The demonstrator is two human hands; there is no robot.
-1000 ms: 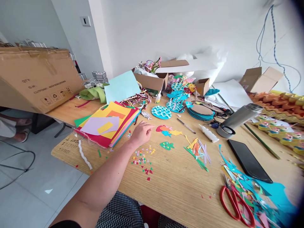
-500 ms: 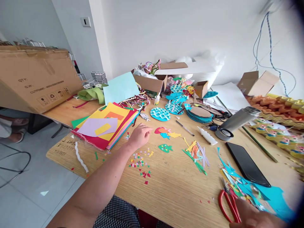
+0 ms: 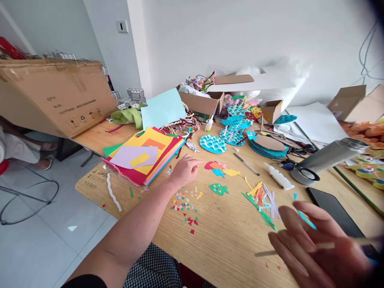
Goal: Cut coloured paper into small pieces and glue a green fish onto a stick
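Observation:
My left hand (image 3: 186, 170) rests above the table with its index finger stretched toward a red paper fish (image 3: 209, 165); the other fingers are curled, and their inside is hidden. Orange, blue and yellow paper fish (image 3: 232, 172) overlap beside it, and a green fish (image 3: 218, 189) lies nearer. Close to my left wrist are small coloured paper bits (image 3: 183, 202). My right hand (image 3: 318, 244), blurred at the lower right, has its fingers curled round a thin wooden stick (image 3: 265, 253). Coloured paper strips (image 3: 259, 196) lie beyond that hand.
Coloured paper sheets (image 3: 129, 158) are stacked at the left. A pen (image 3: 246, 164), a white glue bottle (image 3: 279, 176), a metal flask (image 3: 333, 158) and a black phone (image 3: 336, 208) lie on the right. Blue wavy discs (image 3: 213, 144) sit farther back, and a large carton (image 3: 60, 96) stands far left.
My right hand has risen from beside the red-handled scissors and now holds a thin stick; the scissors are out of sight. The view has turned left. My left hand keeps its pose.

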